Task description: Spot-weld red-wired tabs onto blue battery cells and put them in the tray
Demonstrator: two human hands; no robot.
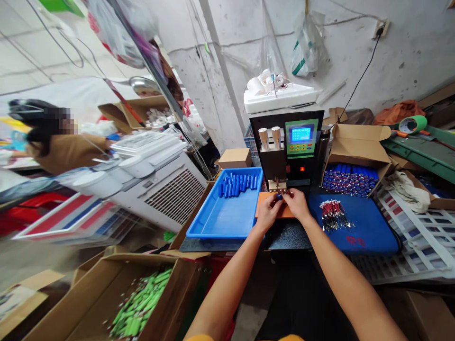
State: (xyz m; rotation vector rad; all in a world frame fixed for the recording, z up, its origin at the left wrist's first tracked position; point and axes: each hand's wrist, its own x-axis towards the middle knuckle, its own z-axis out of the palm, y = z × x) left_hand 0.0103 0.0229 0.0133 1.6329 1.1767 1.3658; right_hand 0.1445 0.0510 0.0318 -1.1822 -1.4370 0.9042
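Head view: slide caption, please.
Left hand and right hand meet at a small blue piece before a black machine, beside a tray of blue cylinders.

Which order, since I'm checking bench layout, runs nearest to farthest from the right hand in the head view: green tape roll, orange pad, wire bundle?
1. Orange pad: at the right hand, extending left.
2. Wire bundle: right of the hand, on the blue mat.
3. Green tape roll: farther right and back.

A battery-assembly workshop: a spot welder (300, 137), a carton (359, 137) of blue cylindrical cells (350, 182) and piled wire leads (333, 213).
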